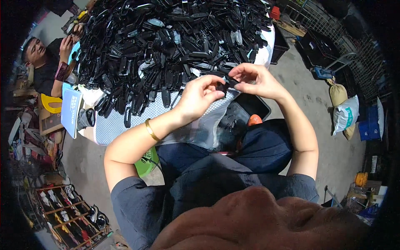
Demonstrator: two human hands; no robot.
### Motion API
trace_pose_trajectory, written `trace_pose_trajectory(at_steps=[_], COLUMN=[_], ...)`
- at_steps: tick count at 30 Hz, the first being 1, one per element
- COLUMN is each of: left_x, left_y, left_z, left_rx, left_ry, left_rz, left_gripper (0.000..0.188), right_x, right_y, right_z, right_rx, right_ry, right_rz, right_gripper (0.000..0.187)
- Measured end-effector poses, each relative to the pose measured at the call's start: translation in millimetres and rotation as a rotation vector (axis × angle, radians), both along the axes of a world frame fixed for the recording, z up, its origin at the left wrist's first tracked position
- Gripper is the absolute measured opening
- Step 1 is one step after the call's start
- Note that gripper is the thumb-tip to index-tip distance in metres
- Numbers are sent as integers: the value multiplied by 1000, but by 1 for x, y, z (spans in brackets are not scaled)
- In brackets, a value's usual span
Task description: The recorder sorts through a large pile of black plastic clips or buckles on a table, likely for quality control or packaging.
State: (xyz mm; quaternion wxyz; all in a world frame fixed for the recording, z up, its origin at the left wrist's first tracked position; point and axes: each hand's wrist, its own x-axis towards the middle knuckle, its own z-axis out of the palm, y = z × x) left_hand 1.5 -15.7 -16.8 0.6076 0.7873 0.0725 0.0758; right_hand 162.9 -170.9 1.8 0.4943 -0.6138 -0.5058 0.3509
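Note:
A large heap of slim black plastic pieces covers the table in front of me, with some shiny or pale ones among them. At the near right edge of the heap, my left hand and my right hand meet. Between their fingertips is a small black plastic piece, pinched from both sides. Its exact shape is partly hidden by the fingers, and I cannot tell whether it is one part or two. A gold-coloured bangle circles my left wrist.
A white dotted cloth covers the table. Beside my knees stand a black bin and a green basket. A co-worker sits at the left, near a blue box. Sacks stand on the right-hand floor.

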Motion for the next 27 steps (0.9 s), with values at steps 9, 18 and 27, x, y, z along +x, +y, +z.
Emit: trace_pose_trajectory(at_steps=[9, 18, 27], left_x=[1, 2, 1], left_y=[2, 14, 7], left_z=[6, 20, 20], left_rx=[-255, -700, -427], left_ry=[-105, 4, -69], left_rz=[-13, -27, -53], left_gripper=[31, 35, 32], right_x=[-5, -21, -35], right_y=[4, 2, 5], right_z=[-10, 5, 4], right_rx=[99, 356, 520], right_ry=[53, -405, -588], right_rz=[-26, -164, -277], right_gripper=[36, 30, 30])
